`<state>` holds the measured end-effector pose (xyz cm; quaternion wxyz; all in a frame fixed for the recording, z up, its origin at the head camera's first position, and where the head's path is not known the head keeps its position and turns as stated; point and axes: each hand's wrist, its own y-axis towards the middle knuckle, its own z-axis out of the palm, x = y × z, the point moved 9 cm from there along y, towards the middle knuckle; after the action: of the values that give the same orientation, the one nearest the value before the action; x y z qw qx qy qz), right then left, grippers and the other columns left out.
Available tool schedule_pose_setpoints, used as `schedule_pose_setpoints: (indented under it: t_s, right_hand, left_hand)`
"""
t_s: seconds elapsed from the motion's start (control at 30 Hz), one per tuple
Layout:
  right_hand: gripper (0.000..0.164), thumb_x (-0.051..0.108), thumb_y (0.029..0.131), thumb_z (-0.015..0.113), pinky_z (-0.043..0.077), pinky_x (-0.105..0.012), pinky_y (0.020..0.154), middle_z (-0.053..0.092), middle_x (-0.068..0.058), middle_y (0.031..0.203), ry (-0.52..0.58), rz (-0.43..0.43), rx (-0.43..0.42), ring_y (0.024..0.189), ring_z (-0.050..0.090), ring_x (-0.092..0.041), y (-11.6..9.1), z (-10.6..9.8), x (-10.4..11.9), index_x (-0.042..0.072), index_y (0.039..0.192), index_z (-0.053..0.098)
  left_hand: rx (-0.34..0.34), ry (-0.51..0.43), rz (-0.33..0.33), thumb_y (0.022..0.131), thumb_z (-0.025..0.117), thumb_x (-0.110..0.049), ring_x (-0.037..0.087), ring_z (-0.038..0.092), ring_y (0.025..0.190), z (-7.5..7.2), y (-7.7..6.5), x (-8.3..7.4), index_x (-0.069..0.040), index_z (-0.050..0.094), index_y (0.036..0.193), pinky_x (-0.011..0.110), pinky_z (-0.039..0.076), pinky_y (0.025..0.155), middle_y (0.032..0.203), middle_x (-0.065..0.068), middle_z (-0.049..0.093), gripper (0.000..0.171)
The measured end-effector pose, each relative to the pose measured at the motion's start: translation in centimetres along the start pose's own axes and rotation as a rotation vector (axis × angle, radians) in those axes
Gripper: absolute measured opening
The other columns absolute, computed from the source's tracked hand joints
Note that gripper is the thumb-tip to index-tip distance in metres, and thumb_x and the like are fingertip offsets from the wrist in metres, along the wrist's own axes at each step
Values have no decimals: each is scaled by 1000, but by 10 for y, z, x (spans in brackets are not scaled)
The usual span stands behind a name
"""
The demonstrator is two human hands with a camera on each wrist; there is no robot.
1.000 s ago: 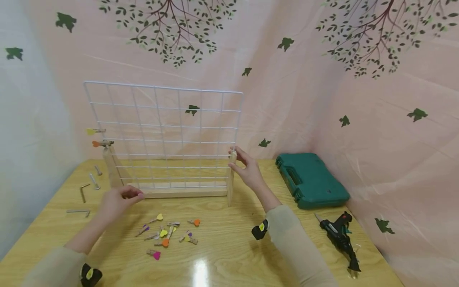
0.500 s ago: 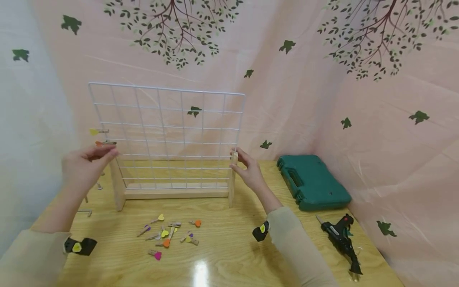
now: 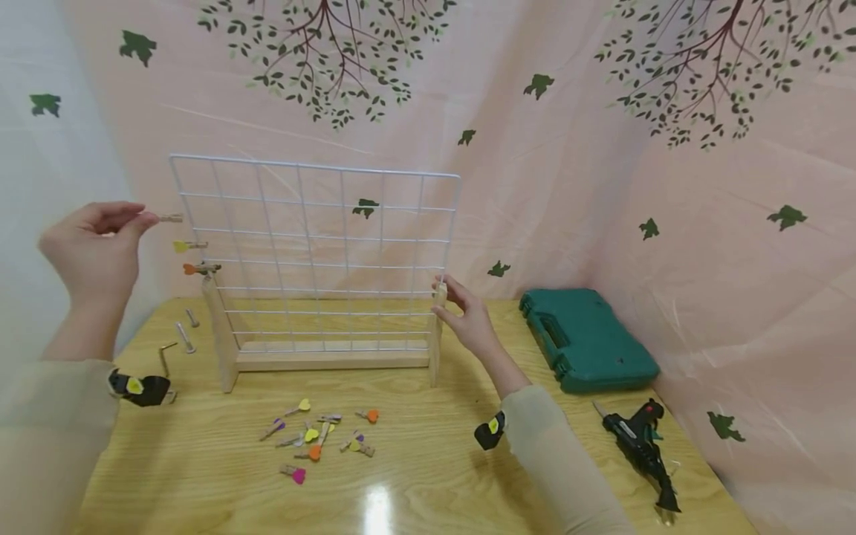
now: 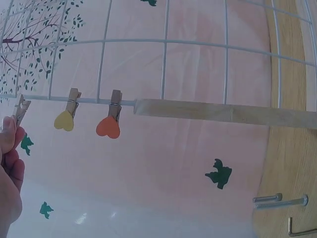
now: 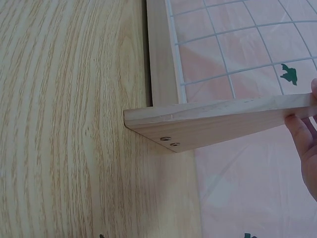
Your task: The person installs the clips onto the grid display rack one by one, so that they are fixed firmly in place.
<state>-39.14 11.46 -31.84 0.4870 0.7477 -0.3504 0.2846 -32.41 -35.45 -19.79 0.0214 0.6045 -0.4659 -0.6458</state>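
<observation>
My left hand (image 3: 100, 249) pinches a small wooden clothespin (image 3: 171, 218) by one end, just left of the white wire grid (image 3: 334, 168). Whether its tip touches the side wire, I cannot tell. Below it on that wire are clipped a clothespin with a yellow heart (image 4: 64, 120) and one with an orange heart (image 4: 108, 127). The grid stands upright in a wooden stand (image 3: 334, 362). My right hand (image 3: 471, 321) holds the top of the stand's right post (image 5: 218, 119) between thumb and fingers. Several heart clothespins (image 3: 299, 474) lie loose on the table before the stand.
A green plastic case (image 3: 588, 338) lies at the right, with a black glue gun (image 3: 638, 446) in front of it. Bolts (image 3: 185, 338) and a hex key (image 3: 164, 359) lie on the table (image 3: 428, 475) at the left. A printed cloth (image 3: 521, 186) hangs behind.
My left hand has risen from the stand's base at the front, past the orange heart, to the grid's left side above the yellow heart. The right hand keeps its hold on the post.
</observation>
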Motion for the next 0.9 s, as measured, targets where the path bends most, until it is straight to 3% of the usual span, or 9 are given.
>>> schedule_pose_setpoints:
  t_s: [0.37,0.63,0.8,0.9]
  right_hand:
    - [54,-1,80,62,41,-45,91,53,-22,121,-3,1,0,110,52,-32,1,0,-1,0,130,42]
    - [53,-1,80,61,40,-44,93,54,-22,120,-17,-24,-8,110,52,-33,0,-1,2,-1,129,42]
    - [53,-1,80,62,40,-42,93,53,-22,120,-23,-26,-3,109,52,-32,0,-1,1,-1,130,42]
    - [54,0,80,62,40,-41,93,53,-23,120,-20,-26,1,110,52,-32,0,-1,1,0,130,42]
  left_hand:
    - [35,23,-31,74,67,-35,-10,50,64,15,4,5,-16,70,95,7,36,60,77,-25,63,29]
    - [100,56,5,75,67,-36,-13,48,67,19,1,1,-16,67,103,6,35,57,82,-27,62,35]
    - [140,145,16,77,65,-40,-14,40,76,15,-15,-8,-23,62,113,9,30,69,104,-16,61,40]
    - [176,170,91,78,66,-34,-15,36,82,16,-34,-21,-20,62,113,10,29,69,110,-4,61,37]
